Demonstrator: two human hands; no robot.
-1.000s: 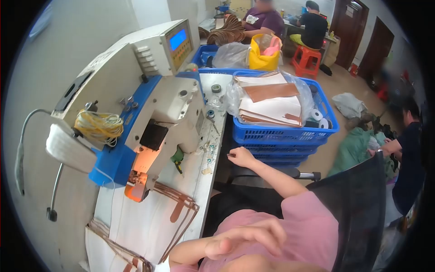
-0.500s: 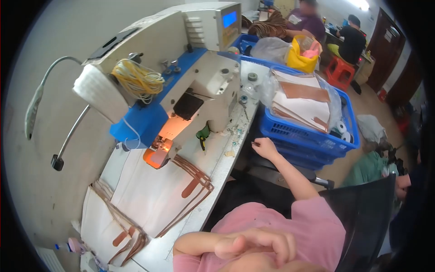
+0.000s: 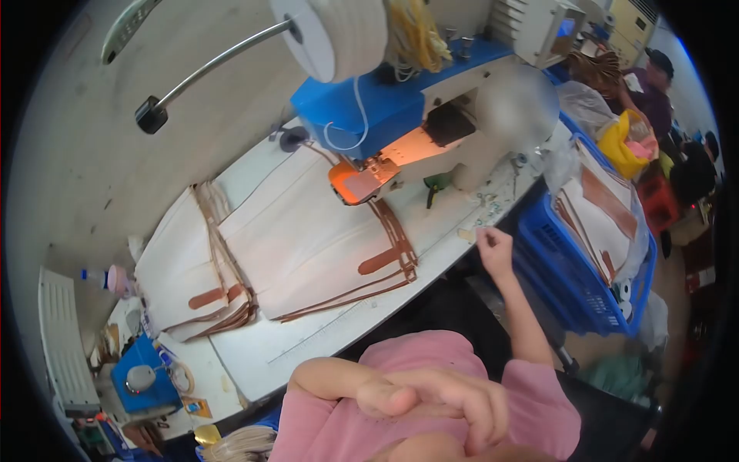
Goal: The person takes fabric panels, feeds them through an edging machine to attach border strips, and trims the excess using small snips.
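Observation:
My right hand [image 3: 496,250] is at the table's front edge, its fingers pinched together; anything between them is too small to make out. My left hand [image 3: 443,396] is raised in front of my chest, close to the camera, fingers loosely bent and apart from the thumb, holding nothing visible. Left of my right hand, a sewing machine [image 3: 362,115] has its lamp lit over an orange-edged plate [image 3: 362,185]. Under it lies a stack of white panels with brown edging [image 3: 300,239]. A second such stack [image 3: 173,266] lies further left. Green-handled snips [image 3: 439,183] rest on the machine bed.
A blue crate [image 3: 570,254] beside the table holds white and brown pieces, plastic wrap and a yellow bag [image 3: 627,146]. A large thread spool [image 3: 346,38] and a metal arm [image 3: 223,65] jut out above the table. Another person [image 3: 654,88] sits in the background.
My view has swung left and down, bringing more of the left table end into sight. My right hand has moved up beside the table edge, still pinched. My left hand stays before my chest.

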